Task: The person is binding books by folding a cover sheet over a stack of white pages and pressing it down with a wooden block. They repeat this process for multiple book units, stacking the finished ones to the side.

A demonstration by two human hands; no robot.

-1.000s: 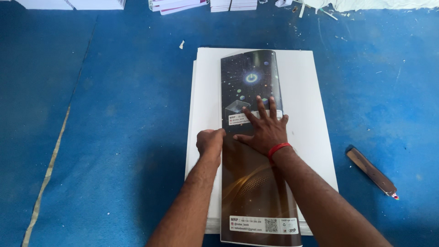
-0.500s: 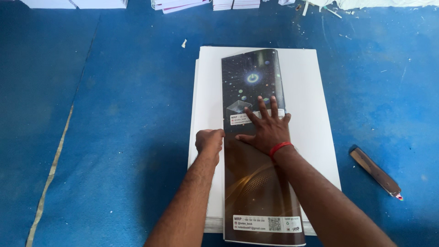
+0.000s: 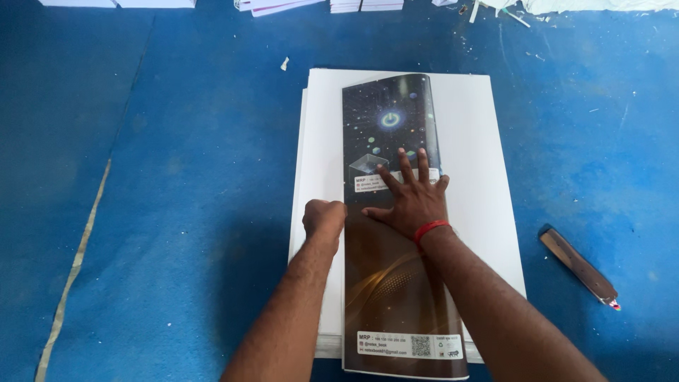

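We see the right hand (image 3: 410, 205) pressing flat, fingers spread wide, on the dark folded cover (image 3: 396, 233) atop the white sheet stack (image 3: 474, 163) mid-floor, the left hand (image 3: 324, 218) fisted at its fold (nothing has shifted since a second ago).

White label (image 3: 410, 345) at cover's near end

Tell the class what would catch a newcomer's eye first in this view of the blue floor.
First comes the dark glossy cover, folded lengthwise on a stack of white sheets in the middle of the blue floor. The right hand, with a red wristband, lies flat on the cover, while the left hand presses as a fist at its left edge. A brown flat tool lies on the floor to the right.
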